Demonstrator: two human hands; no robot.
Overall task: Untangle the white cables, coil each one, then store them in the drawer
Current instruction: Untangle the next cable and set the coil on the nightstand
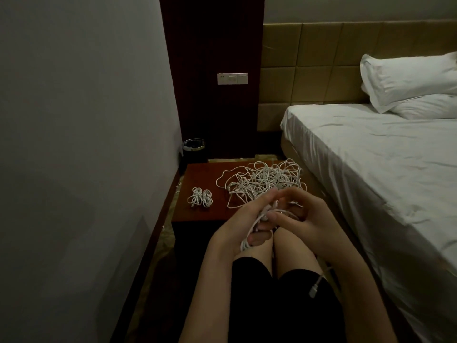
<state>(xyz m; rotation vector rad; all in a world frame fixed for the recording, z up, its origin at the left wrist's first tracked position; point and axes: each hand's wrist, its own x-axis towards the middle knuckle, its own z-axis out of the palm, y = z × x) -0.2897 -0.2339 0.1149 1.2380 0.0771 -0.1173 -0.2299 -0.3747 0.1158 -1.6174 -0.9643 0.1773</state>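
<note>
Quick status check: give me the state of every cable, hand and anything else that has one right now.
tangled cable pile: knotted, on the nightstand
two coiled cables: coiled, side by side on nightstand
cable in hands: partly wound
loose plug end: hanging at right thigh
left hand: grips cable
right hand: pinches cable
waste bin: open

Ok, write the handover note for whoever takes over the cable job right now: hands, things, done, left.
Left hand: grips a bundle of white cable being coiled above the knees.
Right hand: fingers curled at the same cable, working a strand.
Things: the tangled pile lies on the right of the nightstand top; two finished coils sit side by side on its left. A loose plug end rests on the right thigh.
Done: two cables coiled.
Left: finish this coil, untangle and coil the rest of the pile, store all coils in the drawer, which is not in view here.
</note>
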